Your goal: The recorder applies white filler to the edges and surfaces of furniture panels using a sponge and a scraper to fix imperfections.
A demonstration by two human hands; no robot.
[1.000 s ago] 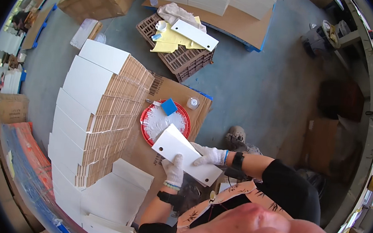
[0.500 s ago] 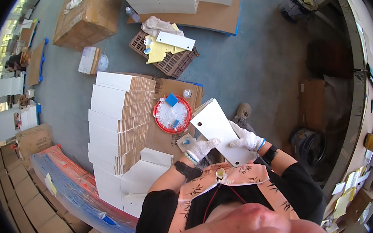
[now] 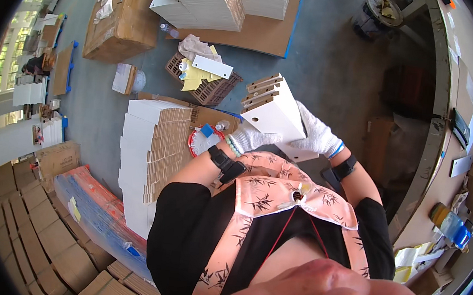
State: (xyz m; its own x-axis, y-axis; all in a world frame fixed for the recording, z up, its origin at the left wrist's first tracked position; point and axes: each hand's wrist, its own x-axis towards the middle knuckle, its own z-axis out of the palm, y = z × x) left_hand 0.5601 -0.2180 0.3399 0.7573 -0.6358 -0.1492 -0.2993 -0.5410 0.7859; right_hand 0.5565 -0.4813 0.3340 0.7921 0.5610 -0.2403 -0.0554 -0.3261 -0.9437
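Note:
Between my two white-gloved hands is a small stack of white boards [image 3: 281,117], with brown edges fanned at the far end and dark round holes in the top face. My left hand [image 3: 254,138] grips the stack's near left side, its thumb lying across the top board. On the right side, my right hand [image 3: 318,134] is wrapped round the stack, and its fingers underneath are hidden. A red-rimmed round tub [image 3: 197,142] with white contents and a blue piece on it is partly covered by my left wrist.
A tall stack of white boards [image 3: 139,155] stands left of me. Farther off are a brown plastic crate [image 3: 219,89] with cloth and yellow paper, a large carton [image 3: 126,20], and more stacked boards [image 3: 205,2]. A cluttered workbench [image 3: 446,130] runs along the right.
Both hands have lifted the boards up and away from me. The stack is turned so several layered edges show. My body has risen and leaned over the tub.

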